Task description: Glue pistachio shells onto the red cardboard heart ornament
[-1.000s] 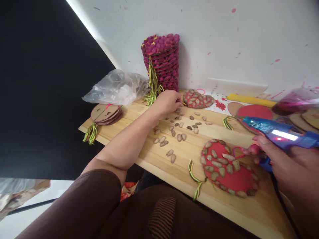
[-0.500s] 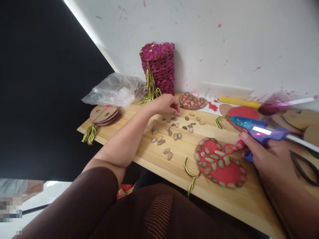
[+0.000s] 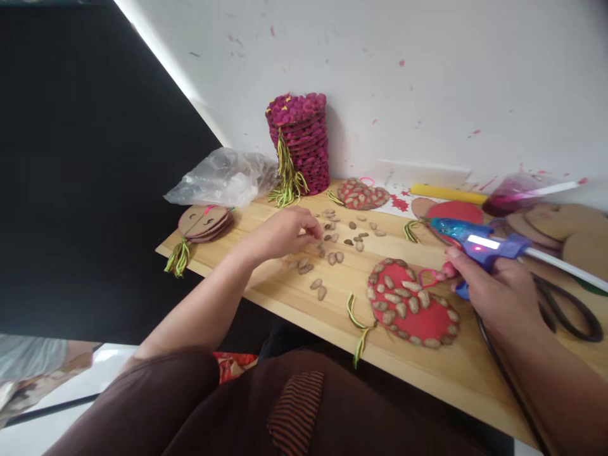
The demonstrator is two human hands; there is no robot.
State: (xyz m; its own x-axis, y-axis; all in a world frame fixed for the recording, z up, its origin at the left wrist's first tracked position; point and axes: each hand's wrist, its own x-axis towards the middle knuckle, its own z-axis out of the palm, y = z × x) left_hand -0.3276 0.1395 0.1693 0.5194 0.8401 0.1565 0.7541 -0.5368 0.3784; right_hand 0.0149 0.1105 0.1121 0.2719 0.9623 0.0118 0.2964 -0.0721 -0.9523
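Gripping glue gun [image 3: 482, 244] | right hand [image 3: 506, 297], fingers wrapped | left hand [image 3: 285, 232] by loose peanuts [image 3: 339, 257], fingers bent, cannot tell if pinching

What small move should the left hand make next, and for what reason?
Perhaps the left hand should pinch one loose peanut, if it holds none, which I cannot tell: its fingertips are near several, the nearest red piece has a bare patch, and the right hand holds a glue gun.
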